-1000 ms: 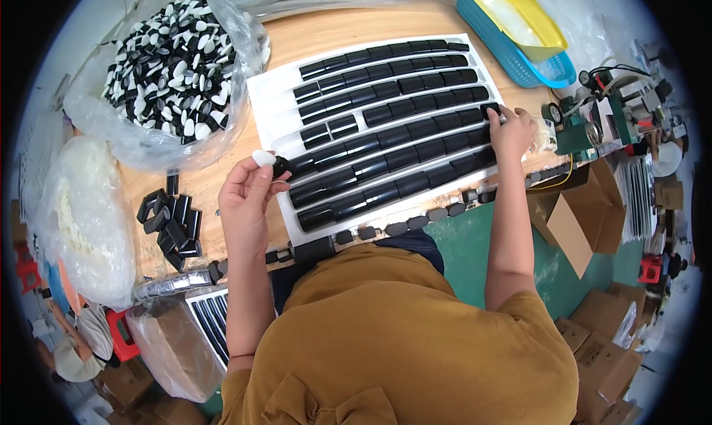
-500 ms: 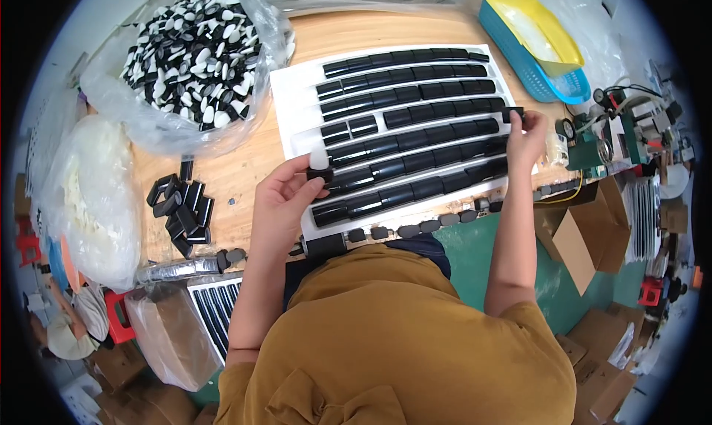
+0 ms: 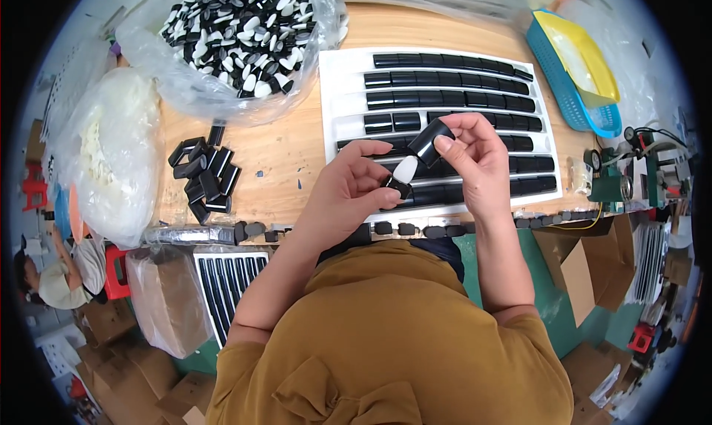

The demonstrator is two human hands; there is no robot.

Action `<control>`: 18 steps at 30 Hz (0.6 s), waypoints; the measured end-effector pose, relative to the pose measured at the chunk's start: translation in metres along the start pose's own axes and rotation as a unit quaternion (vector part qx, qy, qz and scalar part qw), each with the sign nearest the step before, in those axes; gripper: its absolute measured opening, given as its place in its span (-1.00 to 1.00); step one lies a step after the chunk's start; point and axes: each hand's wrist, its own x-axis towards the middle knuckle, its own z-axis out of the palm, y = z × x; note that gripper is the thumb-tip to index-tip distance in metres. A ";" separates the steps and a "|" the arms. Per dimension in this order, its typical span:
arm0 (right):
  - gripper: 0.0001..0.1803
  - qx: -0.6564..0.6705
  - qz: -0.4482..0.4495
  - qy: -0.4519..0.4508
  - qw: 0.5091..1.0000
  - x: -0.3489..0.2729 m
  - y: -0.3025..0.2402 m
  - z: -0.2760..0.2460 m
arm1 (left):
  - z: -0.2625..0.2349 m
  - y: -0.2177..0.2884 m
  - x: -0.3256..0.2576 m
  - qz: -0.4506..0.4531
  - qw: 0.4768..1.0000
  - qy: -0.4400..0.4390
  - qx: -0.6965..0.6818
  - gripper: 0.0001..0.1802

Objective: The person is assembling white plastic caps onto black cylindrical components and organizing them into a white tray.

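Observation:
Both hands are close together over the near half of a white tray (image 3: 341,63) lined with rows of glossy black curved pieces (image 3: 449,80). Between the thumb and fingers of my left hand (image 3: 345,195) is a small black-and-white oval-ended piece; its white end (image 3: 406,169) points up and its dark lower part is partly behind the fingers. My right hand (image 3: 480,162) pinches a glossy black curved piece (image 3: 430,141), tilted, just above the white end. Whether the two pieces touch, I cannot tell. My hands hide parts of the nearer rows.
An open plastic bag of black and white oval pieces (image 3: 237,35) stands at the back left. Loose black pieces (image 3: 204,173) are piled left of the tray. A blue basket (image 3: 567,84) with a yellow tray (image 3: 582,50) is at the far right, near a green machine (image 3: 612,176).
My right hand has come left from the tray's right edge with the black curved piece. My left hand has drawn nearer to it, still holding the oval-ended piece. The view has shifted.

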 end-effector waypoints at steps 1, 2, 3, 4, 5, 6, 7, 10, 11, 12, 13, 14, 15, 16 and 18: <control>-0.76 0.000 0.001 -0.002 1.000 0.001 0.001 0.001 | 0.000 0.003 -0.001 -0.008 1.000 0.000 0.001 -0.39; -0.76 0.000 -0.003 -0.010 1.000 0.001 0.001 0.002 | 0.001 0.005 -0.003 -0.016 1.000 0.000 0.002 -0.38; -0.76 -0.002 -0.008 -0.017 1.000 0.002 0.001 0.003 | 0.002 0.006 -0.002 -0.015 1.000 0.000 0.002 -0.38; -0.75 -0.009 -0.007 -0.026 1.000 0.002 0.004 0.004 | 0.003 0.007 -0.002 -0.015 1.000 0.001 -0.011 -0.38; -0.75 -0.010 -0.007 -0.026 1.000 0.001 0.003 0.005 | 0.004 0.007 -0.002 -0.014 1.000 0.003 -0.023 -0.37; -0.74 0.008 0.001 -0.044 0.999 -0.001 0.003 0.007 | 0.004 0.009 -0.001 -0.014 1.000 0.003 -0.023 -0.37; -0.74 0.026 0.009 -0.062 0.998 -0.002 0.002 0.009 | 0.004 0.010 0.000 -0.017 0.999 0.007 -0.034 -0.37; -0.74 0.025 0.011 -0.076 0.997 -0.003 0.000 0.009 | 0.003 0.011 0.001 -0.024 0.998 0.014 -0.057 -0.36; -0.73 0.026 0.011 -0.081 0.996 -0.003 0.000 0.010 | 0.003 0.011 0.001 -0.028 0.997 0.015 -0.068 -0.37; -0.73 0.026 0.011 -0.081 0.996 -0.003 0.001 0.009 | 0.002 0.010 0.001 -0.028 0.997 0.015 -0.068 -0.37; -0.73 -0.009 0.008 -0.094 0.996 -0.002 0.002 0.007 | 0.001 0.009 0.001 -0.026 0.997 0.013 -0.077 -0.37; -0.72 -0.044 0.004 -0.106 0.993 -0.002 0.002 0.006 | 0.000 0.008 0.001 -0.025 0.996 0.011 -0.086 -0.38; -0.72 -0.044 0.004 -0.107 0.993 -0.002 0.002 0.005 | 0.000 0.008 0.001 -0.025 0.996 0.011 -0.086 -0.38; -0.72 -0.053 -0.003 -0.108 0.993 -0.001 0.001 0.005 | 0.001 0.008 0.001 -0.024 0.996 0.013 -0.087 -0.40; -0.72 -0.062 -0.010 -0.110 0.992 -0.001 -0.001 0.006 | 0.001 0.008 0.001 -0.023 0.996 0.014 -0.087 -0.42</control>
